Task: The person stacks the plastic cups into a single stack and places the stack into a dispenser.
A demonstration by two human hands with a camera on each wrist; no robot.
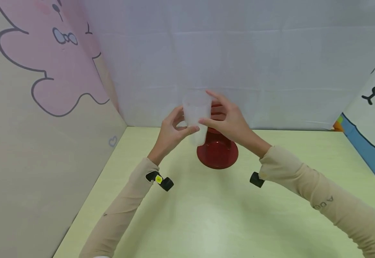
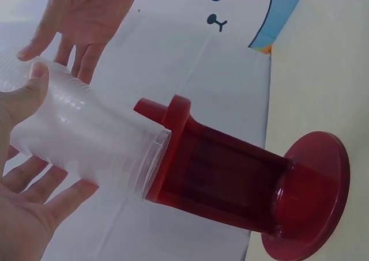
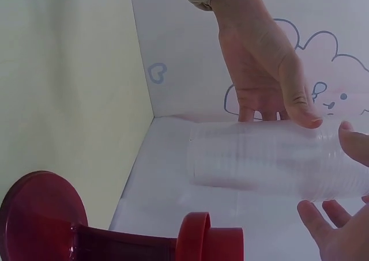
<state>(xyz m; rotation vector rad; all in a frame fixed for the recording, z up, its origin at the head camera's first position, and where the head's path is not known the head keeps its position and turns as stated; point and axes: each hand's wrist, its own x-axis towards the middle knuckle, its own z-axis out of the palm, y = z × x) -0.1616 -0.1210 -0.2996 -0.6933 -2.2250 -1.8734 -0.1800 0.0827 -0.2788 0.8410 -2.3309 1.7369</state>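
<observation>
A stack of clear plastic cups is held up between both hands, above the table. My left hand grips its left side, with the thumb across the front. On the other side, my right hand holds the stack between thumb and fingers, the index finger near its upper end. A red holder stands just behind and right of the stack, partly hidden by it and the right hand. In the left wrist view, the red holder shows a round base, an upright body and a ring-shaped top; the lowest cup rim overlaps that top there.
The pale yellow-green table reaches back to a white cloth backdrop. Panels with cartoon drawings stand at the left and right. A black wrist strap with a small device sits at the left sleeve cuff.
</observation>
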